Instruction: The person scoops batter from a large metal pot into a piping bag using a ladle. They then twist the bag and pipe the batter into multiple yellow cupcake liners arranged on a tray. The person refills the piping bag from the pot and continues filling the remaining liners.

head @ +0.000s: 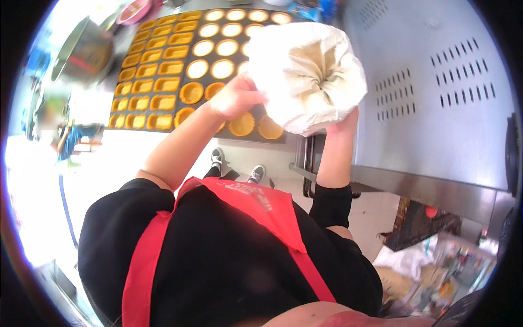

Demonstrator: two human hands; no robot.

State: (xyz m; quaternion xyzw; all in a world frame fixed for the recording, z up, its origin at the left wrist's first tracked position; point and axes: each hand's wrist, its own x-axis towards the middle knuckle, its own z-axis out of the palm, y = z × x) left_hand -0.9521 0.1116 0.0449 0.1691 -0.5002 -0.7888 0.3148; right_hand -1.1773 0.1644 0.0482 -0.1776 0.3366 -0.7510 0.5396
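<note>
A bulging white cloth pastry bag [282,61], its top gathered into tight folds, is held above the right part of the baking trays. My left hand [241,96] grips its left lower side, the fingers slightly blurred. From below and the right, my right hand [345,120] supports the bag, which hides most of the fingers. Beneath are round tart shells; those in the far rows hold a pale filling [222,68]. Nearer round shells [191,93] look unfilled. To the left lie rows of small rectangular shells [163,102], also unfilled. The bag's lower end is hidden.
A large metal pot [83,53] and a pink bowl [134,11] stand at the far left. On the right rises a vented steel cabinet [408,122]. A box with mixed items [453,274] sits low at the right. A blurred person [51,114] is at the left.
</note>
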